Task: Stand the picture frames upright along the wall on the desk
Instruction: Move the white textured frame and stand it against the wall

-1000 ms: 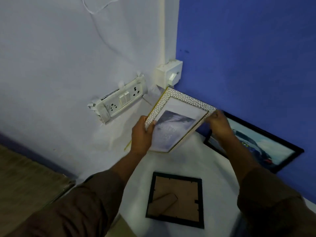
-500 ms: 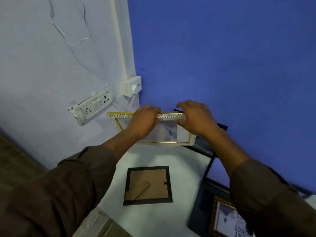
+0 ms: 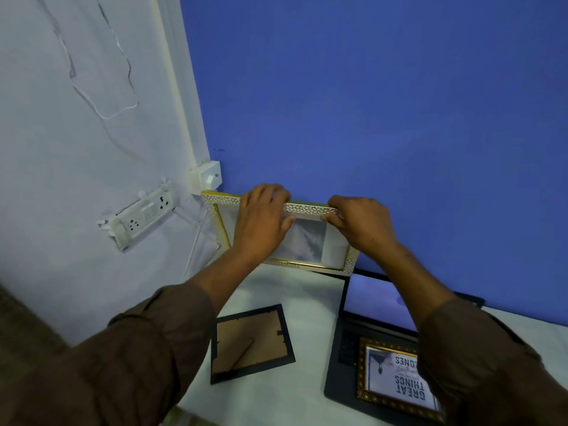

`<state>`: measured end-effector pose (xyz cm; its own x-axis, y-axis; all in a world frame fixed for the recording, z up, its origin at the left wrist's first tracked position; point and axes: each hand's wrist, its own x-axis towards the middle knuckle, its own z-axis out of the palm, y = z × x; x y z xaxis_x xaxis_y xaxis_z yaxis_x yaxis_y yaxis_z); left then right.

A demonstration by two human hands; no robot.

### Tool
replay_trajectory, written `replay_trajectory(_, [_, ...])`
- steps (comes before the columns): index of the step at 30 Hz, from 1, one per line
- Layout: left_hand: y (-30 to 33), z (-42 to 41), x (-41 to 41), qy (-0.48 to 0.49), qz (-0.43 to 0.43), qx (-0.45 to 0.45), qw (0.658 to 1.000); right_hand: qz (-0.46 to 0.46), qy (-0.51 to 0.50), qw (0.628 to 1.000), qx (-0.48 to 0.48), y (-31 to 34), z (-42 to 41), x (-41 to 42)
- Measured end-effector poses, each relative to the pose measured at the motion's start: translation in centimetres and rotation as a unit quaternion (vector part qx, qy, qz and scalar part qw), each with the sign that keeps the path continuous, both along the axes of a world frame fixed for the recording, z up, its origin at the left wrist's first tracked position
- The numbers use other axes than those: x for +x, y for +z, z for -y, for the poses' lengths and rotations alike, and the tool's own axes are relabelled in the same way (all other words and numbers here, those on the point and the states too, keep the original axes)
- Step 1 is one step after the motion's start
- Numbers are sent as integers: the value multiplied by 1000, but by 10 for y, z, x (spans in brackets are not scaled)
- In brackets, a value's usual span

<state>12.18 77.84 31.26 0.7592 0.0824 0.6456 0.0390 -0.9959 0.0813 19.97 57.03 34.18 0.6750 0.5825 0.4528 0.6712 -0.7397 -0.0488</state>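
We hold the white frame (image 3: 310, 241) upright against the blue wall (image 3: 368, 103) at the counter's (image 3: 276, 401) back, left hand (image 3: 261, 222) and right hand (image 3: 359, 226) each closed on its top edge. A black frame (image 3: 250, 342) lies face-down nearer us.

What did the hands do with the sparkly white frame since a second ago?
Both hands, left and right, swung the white frame from a tilt in the air to upright against the blue wall, their grip shifting from its sides to its top edge. The black frame stayed face down on the desk.
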Motion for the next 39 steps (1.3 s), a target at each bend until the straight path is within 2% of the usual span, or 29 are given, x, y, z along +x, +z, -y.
replay_trajectory(5, [-20, 9, -32, 45, 54, -172, 983, -2, -50, 996, 80, 9, 18, -19])
replay_trajectory(8, [-40, 10, -48, 46, 28, -289, 956, -28, -95, 983, 153, 10, 34, -35])
replay_trajectory(10, [-53, 13, -47, 42, -10, -374, 926, -53, -125, 968, 209, 12, 49, -48])
replay_trajectory(12, [-61, 20, -42, 19, -62, -463, 884, -90, -152, 949, 260, 10, 65, -59])
replay_trajectory(14, [-60, 38, -36, -22, -111, -559, 822, -132, -170, 922, 321, 4, 86, -70])
replay_trajectory(17, [-47, 73, -31, -99, -147, -654, 735, -208, -164, 857, 442, -2, 120, -86])
replay_trajectory(19, [-34, 100, -27, -139, -139, -698, 689, -231, -168, 828, 482, -3, 144, -96])
replay_trajectory(21, [-22, 126, -22, -166, -111, -753, 628, -241, -169, 809, 508, -2, 168, -100])
replay_trajectory(23, [-14, 149, -17, -174, -81, -796, 574, -248, -165, 806, 511, -2, 189, -103])
replay_trajectory(24, [-10, 160, -15, -169, -72, -807, 561, -254, -166, 805, 510, -2, 199, -103])
replay_trajectory(26, [-6, 185, -9, -160, -63, -807, 565, -260, -174, 807, 501, -5, 224, -104])
replay_trajectory(28, [-6, 212, -2, -162, -59, -789, 589, -260, -186, 815, 483, -10, 252, -98])
replay_trajectory(31, [-3, 260, 6, -163, -50, -758, 629, -238, -217, 840, 436, -13, 298, -91])
replay_trajectory(35, [-1, 326, 22, -179, -54, -731, 657, -185, -245, 874, 377, -10, 366, -72])
replay_trajectory(39, [-11, 384, 37, -196, -71, -698, 685, -172, -291, 877, 341, -20, 427, -51])
